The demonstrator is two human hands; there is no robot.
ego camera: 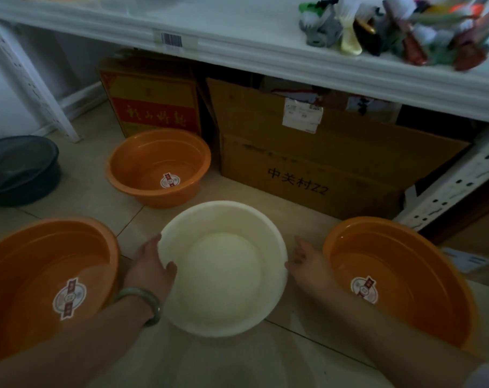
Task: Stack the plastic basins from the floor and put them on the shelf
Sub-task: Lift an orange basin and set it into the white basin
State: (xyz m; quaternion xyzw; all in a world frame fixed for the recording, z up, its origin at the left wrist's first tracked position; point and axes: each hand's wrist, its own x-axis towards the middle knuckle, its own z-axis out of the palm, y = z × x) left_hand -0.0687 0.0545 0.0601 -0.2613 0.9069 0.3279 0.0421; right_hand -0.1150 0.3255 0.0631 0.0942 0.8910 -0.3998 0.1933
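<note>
We see a round white plastic basin (223, 268) sitting on the pale tiled floor (293, 357) below the shelf, its inside smooth and matte. Our left hand (151, 264), a green bangle (142, 303) on the wrist, grips the basin's left rim, thumb hooked inside and fingers curled around the outer wall. Our right hand (307, 261) lies open at the right rim, fingers spread, touching or just beside the edge; we cannot tell which. Three glossy orange basins, each with a round sticker inside, stand around it: one at far left (42, 284), one at right (397, 278), one behind (159, 166) near the cardboard boxes (307, 152). A dark basin (19, 169) sits at the left edge. The white metal shelf (237, 32) above carries a heap of coloured brushes (400, 29).
</note>
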